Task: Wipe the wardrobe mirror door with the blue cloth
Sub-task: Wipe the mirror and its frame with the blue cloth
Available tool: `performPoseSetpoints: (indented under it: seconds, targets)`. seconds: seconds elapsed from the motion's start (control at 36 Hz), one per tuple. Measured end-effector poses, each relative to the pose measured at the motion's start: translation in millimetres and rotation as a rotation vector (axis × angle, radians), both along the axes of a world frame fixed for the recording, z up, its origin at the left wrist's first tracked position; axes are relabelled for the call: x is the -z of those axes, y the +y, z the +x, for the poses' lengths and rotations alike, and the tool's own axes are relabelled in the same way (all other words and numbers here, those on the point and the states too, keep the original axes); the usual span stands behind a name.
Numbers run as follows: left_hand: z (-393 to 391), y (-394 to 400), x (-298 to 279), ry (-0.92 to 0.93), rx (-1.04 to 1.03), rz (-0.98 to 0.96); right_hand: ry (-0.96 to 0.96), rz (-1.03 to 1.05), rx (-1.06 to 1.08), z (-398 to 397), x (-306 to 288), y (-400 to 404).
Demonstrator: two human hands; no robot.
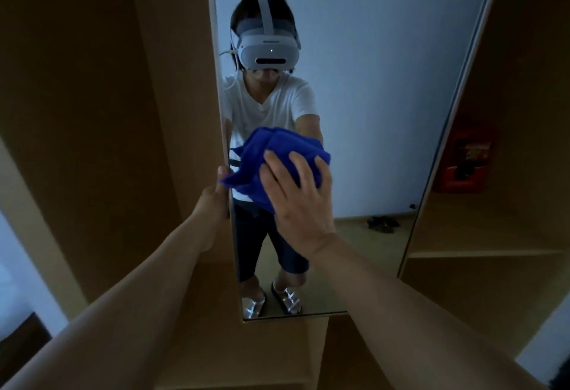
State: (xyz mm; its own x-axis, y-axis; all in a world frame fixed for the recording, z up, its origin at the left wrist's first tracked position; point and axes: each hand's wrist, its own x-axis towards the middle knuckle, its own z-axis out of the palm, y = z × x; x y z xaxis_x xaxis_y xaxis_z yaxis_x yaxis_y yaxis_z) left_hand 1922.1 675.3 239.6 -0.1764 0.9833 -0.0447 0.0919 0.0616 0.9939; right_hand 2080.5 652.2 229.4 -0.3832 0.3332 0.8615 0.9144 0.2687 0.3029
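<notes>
Blue cloth [271, 161]: bunched under right hand [296, 195], fingers spread, pressing it flat on mirror door [370, 112] for wiping contact. Left hand [216, 195]: fingers curled round door edge, likely steadying.

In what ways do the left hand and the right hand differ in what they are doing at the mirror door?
The right hand presses the blue cloth flat against the mirror door with spread fingers; the left hand grips the door's left edge and touches no glass face. The right hand lies over the glass, the left at its border. Both arms reach forward.
</notes>
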Motion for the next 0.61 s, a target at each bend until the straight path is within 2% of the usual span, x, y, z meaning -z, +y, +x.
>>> performPoseSetpoints:
  seconds: [0.08, 0.22, 0.36, 0.5, 0.61]
  targets:
    - [5, -3, -4, -0.094, -0.018, -0.01, -0.049, 0.026, -0.01, -12, 8, 2]
    - [7, -2, -3, 0.073, -0.089, -0.029, -0.253, 0.054, -0.034, -13, 45, 0]
    - [8, 0, 8, 0.148, -0.11, 0.088, -0.274, -0.021, -0.074, -18, 79, -3]
    - [8, 1, 14, 0.125, -0.07, 0.165, -0.363, -0.104, -0.089, -13, 105, -7]
    - [3, 7, 17, 0.155, -0.014, 0.14, -0.466, -0.211, -0.116, -9, 126, -10]
